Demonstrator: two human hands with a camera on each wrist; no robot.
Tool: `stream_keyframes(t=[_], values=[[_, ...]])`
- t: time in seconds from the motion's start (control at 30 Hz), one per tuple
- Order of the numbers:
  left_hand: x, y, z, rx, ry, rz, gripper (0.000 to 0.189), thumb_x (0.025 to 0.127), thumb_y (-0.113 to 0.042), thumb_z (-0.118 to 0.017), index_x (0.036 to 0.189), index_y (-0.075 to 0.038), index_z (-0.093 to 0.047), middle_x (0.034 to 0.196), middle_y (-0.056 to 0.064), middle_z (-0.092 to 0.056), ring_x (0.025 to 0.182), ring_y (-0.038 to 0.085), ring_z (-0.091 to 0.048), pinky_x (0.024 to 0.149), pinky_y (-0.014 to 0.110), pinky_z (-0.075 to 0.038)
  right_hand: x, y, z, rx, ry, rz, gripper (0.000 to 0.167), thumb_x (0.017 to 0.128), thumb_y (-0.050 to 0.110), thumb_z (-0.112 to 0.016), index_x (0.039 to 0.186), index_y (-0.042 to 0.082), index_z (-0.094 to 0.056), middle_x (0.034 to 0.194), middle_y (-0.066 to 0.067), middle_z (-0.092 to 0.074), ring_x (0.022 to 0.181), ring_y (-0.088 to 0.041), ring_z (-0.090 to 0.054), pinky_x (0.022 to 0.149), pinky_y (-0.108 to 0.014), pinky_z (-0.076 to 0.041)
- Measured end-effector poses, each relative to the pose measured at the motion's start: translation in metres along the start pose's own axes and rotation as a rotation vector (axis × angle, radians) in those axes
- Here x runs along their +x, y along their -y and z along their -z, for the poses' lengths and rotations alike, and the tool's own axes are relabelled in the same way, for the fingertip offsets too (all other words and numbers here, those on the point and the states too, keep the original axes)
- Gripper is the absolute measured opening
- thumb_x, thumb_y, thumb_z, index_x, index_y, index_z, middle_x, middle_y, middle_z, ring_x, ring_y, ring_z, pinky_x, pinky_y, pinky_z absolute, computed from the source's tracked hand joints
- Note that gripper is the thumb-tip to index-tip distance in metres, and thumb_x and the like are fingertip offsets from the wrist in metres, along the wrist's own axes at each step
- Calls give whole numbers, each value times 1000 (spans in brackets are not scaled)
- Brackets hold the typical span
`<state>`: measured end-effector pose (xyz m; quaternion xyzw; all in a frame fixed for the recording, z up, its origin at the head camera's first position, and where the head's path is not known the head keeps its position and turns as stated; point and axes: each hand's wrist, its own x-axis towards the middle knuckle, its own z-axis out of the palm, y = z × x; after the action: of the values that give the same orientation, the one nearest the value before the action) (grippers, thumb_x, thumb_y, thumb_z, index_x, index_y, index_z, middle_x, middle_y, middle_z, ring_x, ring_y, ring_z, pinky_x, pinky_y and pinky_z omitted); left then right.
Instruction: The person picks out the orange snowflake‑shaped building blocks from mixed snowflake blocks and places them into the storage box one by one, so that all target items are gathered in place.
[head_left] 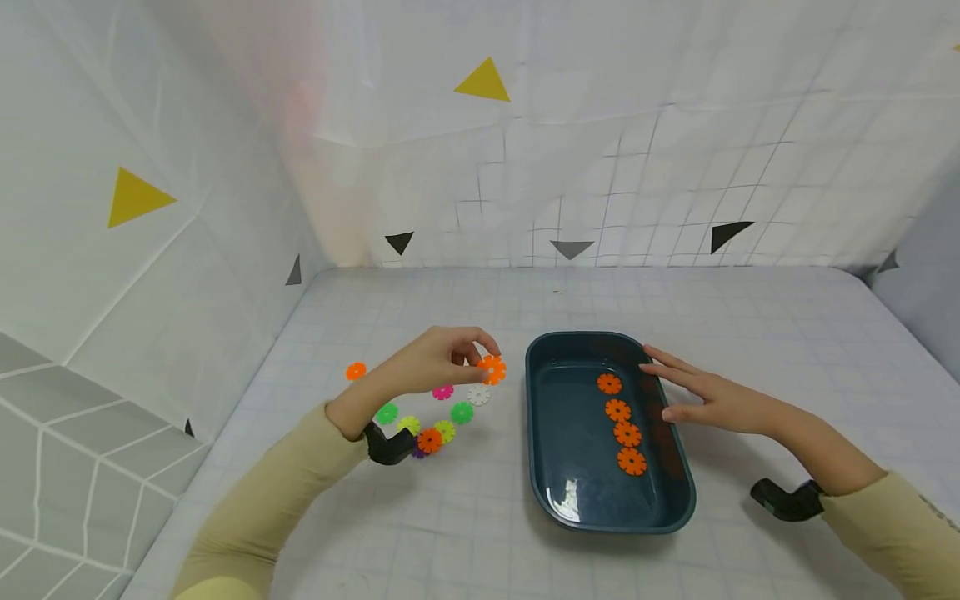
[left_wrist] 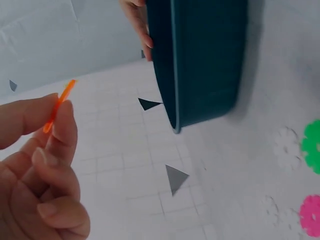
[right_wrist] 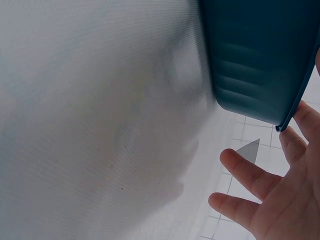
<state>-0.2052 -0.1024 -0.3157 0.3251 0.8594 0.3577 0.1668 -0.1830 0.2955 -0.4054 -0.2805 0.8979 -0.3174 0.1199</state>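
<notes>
Between thumb and fingertips my left hand [head_left: 442,358] pinches an orange notched plastic disc [head_left: 492,369], raised to the left of a dark teal basin [head_left: 555,450]. The left wrist view shows that disc [left_wrist: 61,106] edge-on. Spread fingers of my right hand [head_left: 712,398] rest at the basin's right rim, and in the right wrist view the fingertips [right_wrist: 290,137] are right at that rim. Inside the basin, several orange discs [head_left: 627,433] lie in a row toward its right side.
Left of the basin, on the pale gridded cloth, lie loose discs: green [head_left: 462,412], pink [head_left: 443,392], white [head_left: 478,395], yellow [head_left: 446,431] and orange [head_left: 430,440]. Another orange disc [head_left: 356,371] sits farther left. White sheeting [head_left: 637,150] hangs behind.
</notes>
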Motion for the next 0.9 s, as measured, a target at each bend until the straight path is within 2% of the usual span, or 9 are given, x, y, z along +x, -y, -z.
stream_keyframes(t=[0.17,0.47,0.6,0.9], values=[[8,-11,-6,-3,-5,-47,23,84,-15,-65,106,-17,-59,77,-1,-63,54,18,-48,48,22,-39,0,1,0,1,2,0,64,87,26,-61,141,8,-33,152,-15,-9,131,-48,-18,91,-71,-24],[22,-26,-19,-45,12,-127,23,84,-17,-66,107,-18,-59,72,-3,-61,51,13,-43,49,20,-34,0,0,0,-3,3,-2,64,87,27,-62,140,7,-34,152,-16,-9,131,-49,-17,91,-71,-23],[29,-35,-25,-49,43,-160,25,85,-16,-65,109,-16,-59,75,0,-62,53,12,-42,52,20,-35,1,0,0,1,6,-6,64,87,27,-62,140,7,-33,152,-17,-10,131,-49,-17,91,-71,-23],[46,-50,-37,-87,109,-207,26,85,-15,-65,111,-13,-58,77,2,-64,61,12,-53,61,19,-45,2,0,0,3,15,-22,64,87,28,-61,141,9,-33,152,-16,-9,132,-48,-16,91,-72,-22]])
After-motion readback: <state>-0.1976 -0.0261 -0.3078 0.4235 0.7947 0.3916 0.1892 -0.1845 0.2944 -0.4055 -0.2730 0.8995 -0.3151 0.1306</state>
